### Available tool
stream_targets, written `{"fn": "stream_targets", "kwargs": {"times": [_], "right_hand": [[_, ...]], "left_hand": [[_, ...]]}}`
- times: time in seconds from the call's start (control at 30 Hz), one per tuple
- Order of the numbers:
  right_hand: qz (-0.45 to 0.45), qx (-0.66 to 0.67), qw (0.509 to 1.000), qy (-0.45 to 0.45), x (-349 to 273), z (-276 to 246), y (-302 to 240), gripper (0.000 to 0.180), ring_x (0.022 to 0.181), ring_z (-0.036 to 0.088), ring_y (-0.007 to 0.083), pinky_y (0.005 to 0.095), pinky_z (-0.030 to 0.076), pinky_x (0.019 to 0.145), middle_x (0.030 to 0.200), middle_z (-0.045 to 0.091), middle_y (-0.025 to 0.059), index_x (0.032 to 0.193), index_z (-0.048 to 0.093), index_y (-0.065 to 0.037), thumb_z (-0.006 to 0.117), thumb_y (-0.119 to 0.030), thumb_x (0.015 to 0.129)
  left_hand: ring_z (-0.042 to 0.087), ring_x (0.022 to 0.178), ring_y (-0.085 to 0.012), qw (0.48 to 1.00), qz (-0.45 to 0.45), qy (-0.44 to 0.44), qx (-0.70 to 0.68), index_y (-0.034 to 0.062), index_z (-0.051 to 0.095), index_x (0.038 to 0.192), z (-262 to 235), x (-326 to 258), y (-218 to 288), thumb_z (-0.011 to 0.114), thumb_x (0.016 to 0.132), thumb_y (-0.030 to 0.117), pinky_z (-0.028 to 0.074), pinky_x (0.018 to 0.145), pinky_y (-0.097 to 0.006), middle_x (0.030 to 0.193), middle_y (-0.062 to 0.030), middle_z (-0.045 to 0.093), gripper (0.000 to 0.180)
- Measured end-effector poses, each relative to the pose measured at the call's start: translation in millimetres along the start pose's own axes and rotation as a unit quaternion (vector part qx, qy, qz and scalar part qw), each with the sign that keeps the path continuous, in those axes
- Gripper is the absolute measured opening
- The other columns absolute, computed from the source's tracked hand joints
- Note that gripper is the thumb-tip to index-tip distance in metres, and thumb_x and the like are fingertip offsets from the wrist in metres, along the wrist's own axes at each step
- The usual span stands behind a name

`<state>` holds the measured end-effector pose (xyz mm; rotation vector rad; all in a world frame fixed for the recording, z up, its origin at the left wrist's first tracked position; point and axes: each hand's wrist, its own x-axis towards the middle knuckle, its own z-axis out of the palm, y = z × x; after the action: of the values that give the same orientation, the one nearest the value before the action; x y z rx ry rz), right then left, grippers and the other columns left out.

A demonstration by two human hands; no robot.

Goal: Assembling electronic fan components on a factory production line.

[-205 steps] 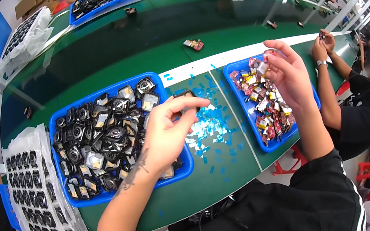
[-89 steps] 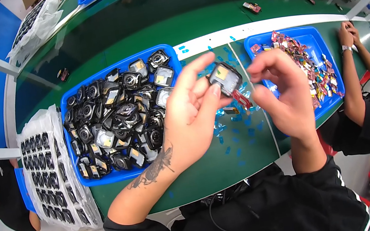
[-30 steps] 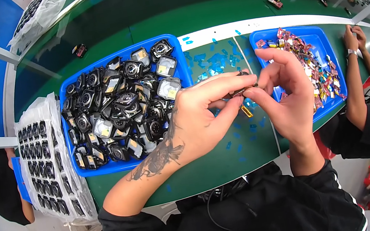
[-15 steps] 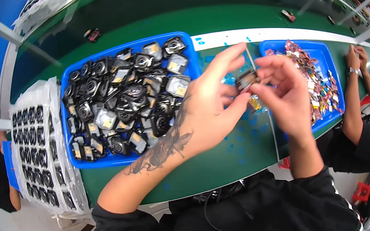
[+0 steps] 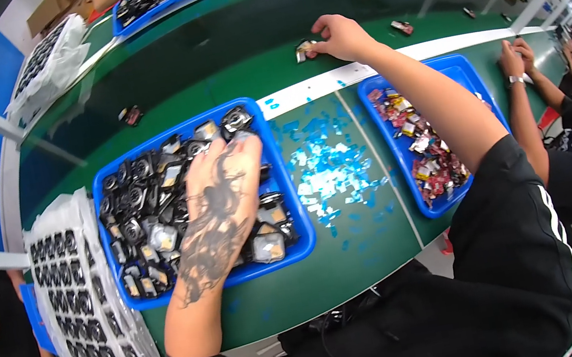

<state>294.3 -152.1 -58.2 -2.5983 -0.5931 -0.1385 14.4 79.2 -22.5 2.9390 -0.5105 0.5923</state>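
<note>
My left hand (image 5: 227,170) reaches down into a blue tray (image 5: 299,245) heaped with black camera-like modules (image 5: 147,174). Its fingertips point into the pile and are mostly hidden, so any hold on a module cannot be made out. My right arm stretches far forward over a second blue tray (image 5: 474,80). At the end of it, my right hand (image 5: 347,36) is over the dark green belt, index finger and thumb apart. A small part, pale and dark (image 5: 303,51), lies on the belt right at the thumb tip.
Blue film scraps (image 5: 330,170) cover the green table (image 5: 284,297) between the trays. Small pink and gold parts (image 5: 427,146) fill the right tray. White moulded trays of modules (image 5: 65,294) stand at left. More small parts (image 5: 131,115) lie on the belt. A co-worker's hands (image 5: 517,57) are at right.
My hands have parted from the small dark piece they held together. The left moved into the module tray; the right went forward to the belt. My view shifted, showing more of the far side.
</note>
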Motion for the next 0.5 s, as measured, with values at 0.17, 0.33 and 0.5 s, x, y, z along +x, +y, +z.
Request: {"fn": "stream_targets", "kwargs": {"times": [0.17,0.33,0.5], "right_hand": [[-0.025,0.169,0.985,-0.018,-28,-71,14,0.022,0.074,0.058,0.0085,0.0257,0.049,0.069,0.081,0.065,0.0012,0.103,0.065,0.001,0.067,-0.016,0.089],[-0.086,-0.068,0.966,-0.236,-100,-120,5,0.011,0.072,0.063,0.0195,0.0316,0.05,0.068,0.077,0.065,0.0101,0.083,0.066,0.0,0.071,-0.009,0.079],[-0.089,-0.138,0.979,-0.121,-137,-89,12,0.018,0.085,0.064,0.0344,0.0446,0.052,0.076,0.087,0.065,0.0131,0.084,0.067,-0.005,0.073,-0.021,0.079]], "left_hand": [[0.062,0.093,-0.0348,0.998,-0.03,0.06,-0.007,0.0084,0.061,0.103,-15,-3,-1,0.072,0.075,0.002,0.05,0.082,-0.046,0.101,-0.0115,0.066,0.031],[0.066,0.08,-0.027,0.996,-0.072,-0.01,-0.05,0.0054,0.064,0.097,-28,17,-1,0.067,0.082,0.004,0.052,0.074,-0.039,0.095,-0.0107,0.066,0.015],[0.066,0.07,-0.0181,0.76,-0.223,-0.108,-0.601,0.0001,0.053,0.109,-33,37,25,0.058,0.094,0.007,0.054,0.062,-0.026,0.095,-0.0112,0.065,0.018]]}}
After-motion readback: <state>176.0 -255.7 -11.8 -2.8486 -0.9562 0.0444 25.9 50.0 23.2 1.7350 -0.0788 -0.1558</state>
